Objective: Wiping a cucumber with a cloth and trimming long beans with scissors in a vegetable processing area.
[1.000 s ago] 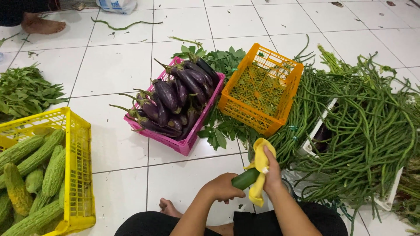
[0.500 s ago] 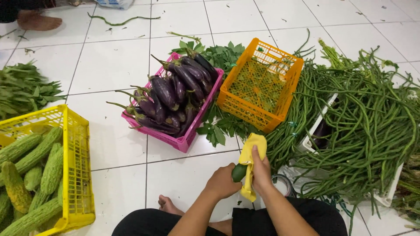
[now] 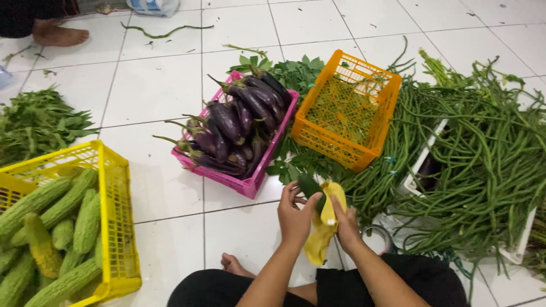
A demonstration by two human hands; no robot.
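Note:
My left hand [image 3: 294, 214] grips a dark green cucumber [image 3: 310, 186] by its lower end, holding it upright above the floor. My right hand [image 3: 345, 225] presses a yellow cloth [image 3: 325, 227] against the cucumber's side, and the cloth hangs down between my wrists. Just beyond my hands stand a pink crate [image 3: 228, 181] heaped with purple eggplants [image 3: 236, 125] and an orange crate [image 3: 372, 116] that looks empty. My bare foot [image 3: 234, 264] rests on the white tiles below my left arm.
A yellow crate [image 3: 115, 222] of bitter gourds [image 3: 60, 227] stands at the left. A big heap of long beans [image 3: 483, 159] covers a white tray at the right. Leafy greens [image 3: 34, 122] lie far left and behind the crates. Another person's foot [image 3: 57, 35] is top left.
The cucumber has turned from lying across my hands to standing upright, and my hands have shifted a little along it with the cloth. The view has tilted slightly lower.

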